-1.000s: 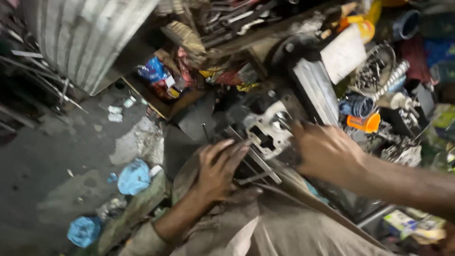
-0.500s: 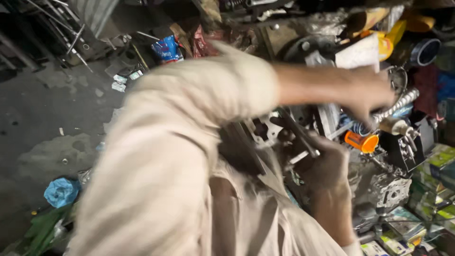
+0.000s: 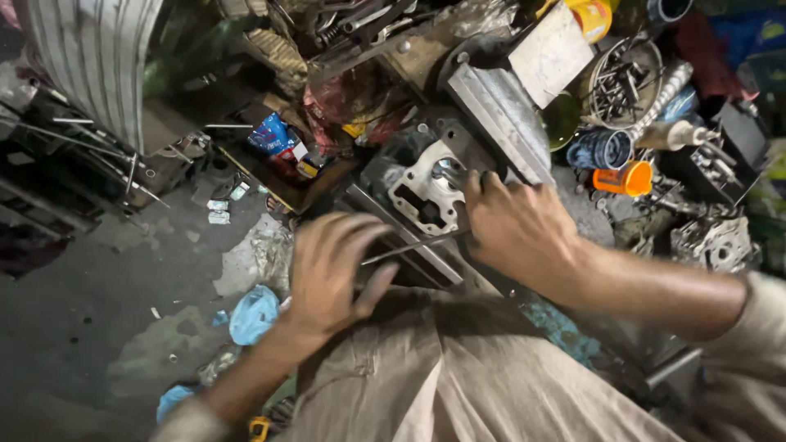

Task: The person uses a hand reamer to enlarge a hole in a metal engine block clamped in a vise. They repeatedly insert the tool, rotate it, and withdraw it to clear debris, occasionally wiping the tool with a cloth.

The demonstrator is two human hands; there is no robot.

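I've got both hands in over the lap, down in the clutter. My right hand (image 3: pixel 524 225) sits on the right edge of the engine casting (image 3: pixel 427 190), fingers curled down against it, thumb side toward its round bore; whether they pinch anything I can't tell. The casting lies flat, pale gasket face up, on a dark metal frame (image 3: pixel 409 245) just past my knees. My left hand (image 3: pixel 332 270) is below and left of it, fingers loosely spread and bent, blurred, resting against the frame. A thin rod (image 3: pixel 405 248) runs between the two hands, its left end right at my left fingertips; I can't say they grip it.

Right of the casting, a grey metal block (image 3: pixel 501 115) leans, with a pale flat plate (image 3: pixel 553 53) above it. Further right, an orange cup (image 3: pixel 626 178) lies on its side, and a round tin of bolts (image 3: pixel 626 82) sits beyond. On the floor (image 3: pixel 90 303) to the left, a blue rag (image 3: pixel 254 313) lies crumpled.
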